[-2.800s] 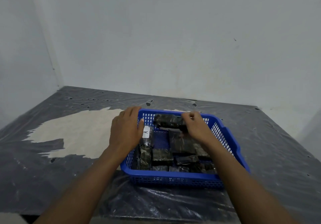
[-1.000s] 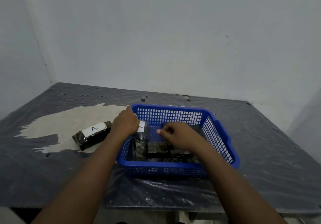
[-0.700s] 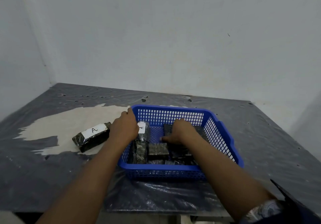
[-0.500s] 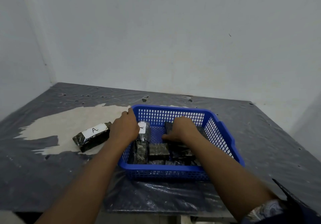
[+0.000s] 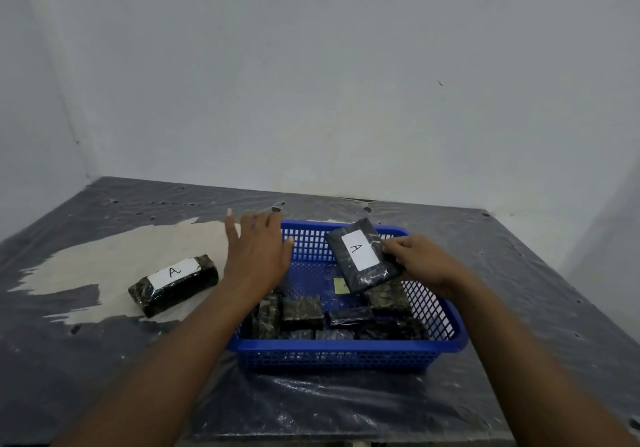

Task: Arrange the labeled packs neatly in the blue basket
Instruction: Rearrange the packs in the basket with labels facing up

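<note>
Far left on the table (image 5: 86, 360): one loose pack (image 5: 173, 285), label A up, well apart from the basket (image 5: 346, 351). Looks firm, wrapped in shiny film, maybe slippery; best gripped across the short sides. Left hand (image 5: 258, 256) open, fingers spread, over the basket's left rim, holding nothing. Right hand (image 5: 420, 261) clamped on a tilted pack A (image 5: 362, 256) above the far right of the basket. More packs (image 5: 301, 311) inside near the front. Crinkly dark plastic sheet on top, torn at left. Plain white walls (image 5: 311, 65).
</note>
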`<state>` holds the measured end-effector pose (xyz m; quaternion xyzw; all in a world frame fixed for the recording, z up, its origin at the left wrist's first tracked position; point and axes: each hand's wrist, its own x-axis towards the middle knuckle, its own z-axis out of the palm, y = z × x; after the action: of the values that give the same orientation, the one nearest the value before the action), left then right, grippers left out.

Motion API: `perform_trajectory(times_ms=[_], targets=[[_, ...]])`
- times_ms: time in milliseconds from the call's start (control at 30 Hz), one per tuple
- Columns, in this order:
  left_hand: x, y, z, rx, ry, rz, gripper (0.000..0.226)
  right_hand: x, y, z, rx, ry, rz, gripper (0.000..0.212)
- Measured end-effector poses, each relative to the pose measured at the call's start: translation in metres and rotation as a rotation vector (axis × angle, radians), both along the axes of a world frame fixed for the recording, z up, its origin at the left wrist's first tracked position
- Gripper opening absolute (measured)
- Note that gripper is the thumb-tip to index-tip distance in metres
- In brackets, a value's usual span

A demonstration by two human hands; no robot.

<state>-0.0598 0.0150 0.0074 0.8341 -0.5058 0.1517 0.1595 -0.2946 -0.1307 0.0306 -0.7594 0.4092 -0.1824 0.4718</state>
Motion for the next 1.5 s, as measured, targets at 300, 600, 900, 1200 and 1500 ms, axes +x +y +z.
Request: perform_trajectory(times_ms=[300, 600, 900, 1200, 1500], targets=[[-0.010, -0.033, 0.068, 0.232, 0.536, -0.616, 0.050, -0.002, 0.008, 0.014, -0.200, 0.014, 0.326, 0.033], [-0.004, -0.035, 0.060, 0.196, 1.030, -0.606, 0.031, -0.007, 0.008, -0.004, 0.185, -0.412, 0.007, 0.047], [-0.018, -0.023, 0.040, 0.163, 1.416, -0.519, 0.028, -0.011, 0.006, -0.014, 0.260, -0.549, -0.029, 0.022], [-0.014, -0.024, 0.031, 0.117, 1.460, -0.400, 0.028, -0.023, -0.006, -0.006, -0.356, -0.139, -0.127, 0.012], [-0.026, -0.046, 0.009, 0.251, 1.252, -0.117, 0.022, -0.026, -0.014, -0.026, -0.688, 0.253, -0.236, 0.032]])
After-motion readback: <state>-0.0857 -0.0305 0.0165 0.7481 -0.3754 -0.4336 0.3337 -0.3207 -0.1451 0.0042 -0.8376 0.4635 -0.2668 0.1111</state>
